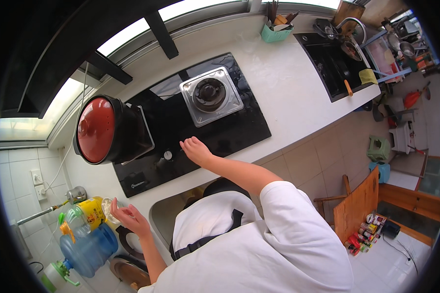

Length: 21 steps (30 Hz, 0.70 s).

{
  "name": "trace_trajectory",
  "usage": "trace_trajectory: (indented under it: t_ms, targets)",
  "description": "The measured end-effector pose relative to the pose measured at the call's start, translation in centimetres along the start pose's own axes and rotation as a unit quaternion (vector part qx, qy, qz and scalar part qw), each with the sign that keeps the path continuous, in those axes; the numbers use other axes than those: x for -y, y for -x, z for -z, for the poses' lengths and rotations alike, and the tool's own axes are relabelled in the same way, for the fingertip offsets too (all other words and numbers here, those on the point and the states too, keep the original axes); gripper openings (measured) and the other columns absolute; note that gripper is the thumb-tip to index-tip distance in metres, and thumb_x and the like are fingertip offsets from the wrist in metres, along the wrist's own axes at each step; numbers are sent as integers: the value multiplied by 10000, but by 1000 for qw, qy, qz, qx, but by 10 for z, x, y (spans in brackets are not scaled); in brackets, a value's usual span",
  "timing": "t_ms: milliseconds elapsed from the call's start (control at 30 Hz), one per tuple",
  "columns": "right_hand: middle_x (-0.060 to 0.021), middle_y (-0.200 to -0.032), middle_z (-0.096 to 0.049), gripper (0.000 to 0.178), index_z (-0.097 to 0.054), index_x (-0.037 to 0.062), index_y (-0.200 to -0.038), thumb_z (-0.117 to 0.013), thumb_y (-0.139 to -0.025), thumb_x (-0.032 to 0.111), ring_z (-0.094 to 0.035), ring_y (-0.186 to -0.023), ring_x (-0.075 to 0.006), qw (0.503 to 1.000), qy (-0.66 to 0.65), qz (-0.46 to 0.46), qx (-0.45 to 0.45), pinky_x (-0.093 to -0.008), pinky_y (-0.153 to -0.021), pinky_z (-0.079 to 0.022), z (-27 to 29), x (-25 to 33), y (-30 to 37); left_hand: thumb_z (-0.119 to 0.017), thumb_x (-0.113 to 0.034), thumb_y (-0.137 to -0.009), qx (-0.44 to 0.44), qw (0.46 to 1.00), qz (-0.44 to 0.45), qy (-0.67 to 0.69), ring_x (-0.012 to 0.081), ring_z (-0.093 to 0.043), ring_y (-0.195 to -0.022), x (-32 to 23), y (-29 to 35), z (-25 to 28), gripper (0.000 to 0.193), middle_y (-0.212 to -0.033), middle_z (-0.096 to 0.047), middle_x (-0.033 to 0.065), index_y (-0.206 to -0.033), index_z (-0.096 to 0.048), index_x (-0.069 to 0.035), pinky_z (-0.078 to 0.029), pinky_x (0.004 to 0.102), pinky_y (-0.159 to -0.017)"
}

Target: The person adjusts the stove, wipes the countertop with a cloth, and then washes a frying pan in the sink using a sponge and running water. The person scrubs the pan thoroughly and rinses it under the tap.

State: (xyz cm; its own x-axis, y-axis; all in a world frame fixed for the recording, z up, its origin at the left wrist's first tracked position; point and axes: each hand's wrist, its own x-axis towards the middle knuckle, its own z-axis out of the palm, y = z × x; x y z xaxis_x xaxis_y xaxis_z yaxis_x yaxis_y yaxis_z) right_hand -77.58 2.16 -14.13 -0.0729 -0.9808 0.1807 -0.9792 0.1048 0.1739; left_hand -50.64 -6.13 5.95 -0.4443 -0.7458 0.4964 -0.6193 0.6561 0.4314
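The step seems to be at the stove (pixel 230 133) on the counter (pixel 283 83), the right hand (pixel 196 150) curled over its front just right of a knob (pixel 168 155), grip impossible to tell, the left hand (pixel 131 219) loosely spread and empty, so touching that knob would call for a short leftward reach

From my end, I see the black glass stove (pixel 171 128) lying flat on the white tabletop (pixel 288 88), its surface shiny. A square silver tray (pixel 200 116) frames its right burner (pixel 209 94) (dark and round), and a silver knob (pixel 168 155) sits near the front edge.
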Motion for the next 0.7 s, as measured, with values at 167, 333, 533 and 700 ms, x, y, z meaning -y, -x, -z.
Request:
trace_trajectory:
  t_ms: [167, 333, 533, 700]
  targets:
    - [-84, -1046, -601, 496, -534, 5, -1327, -549, -865, 184, -519, -1059, -235, 1000, -13, 6, -9, -374, -1002, -366, 1, -2, 1, -500, -135, -948, 0, 999, 26, 26, 148, -356, -632, 5, -4, 4, 402, -1372, -441, 158, -1302, -445, 48, -355, 265, -606]
    - [-74, -977, -618, 478, -557, -29, -1287, -551, -862, 191, -542, -1003, -231, 1000, 7, 23, 9, -371, -982, -372, 0, -5, -2, -503, -150, -950, -13, 1000, 10, 11, 141, -359, -635, 27, -13, 11, 413, -1362, -444, 153, -1310, -443, 44, -351, 256, -598]
    - [-74, -881, -602, 446, -593, -66, -1215, -550, -831, 156, -554, -891, -219, 992, 76, -72, 71, -357, -921, -394, 7, 12, -12, -503, -174, -958, -29, 1000, 6, 0, 140, -365, -644, 61, -10, 20, 419, -1365, -446, 147, -1318, -442, 32, -344, 242, -587]
    - [-63, -886, -595, 471, -562, -65, -1275, -531, -857, 149, -548, -888, -216, 982, 97, -118, 111, -359, -914, -385, 7, 25, -14, -515, -157, -952, -11, 999, 34, 10, 140, -375, -653, 74, 0, 19, 417, -1358, -440, 139, -1323, -442, 19, -360, 242, -594]
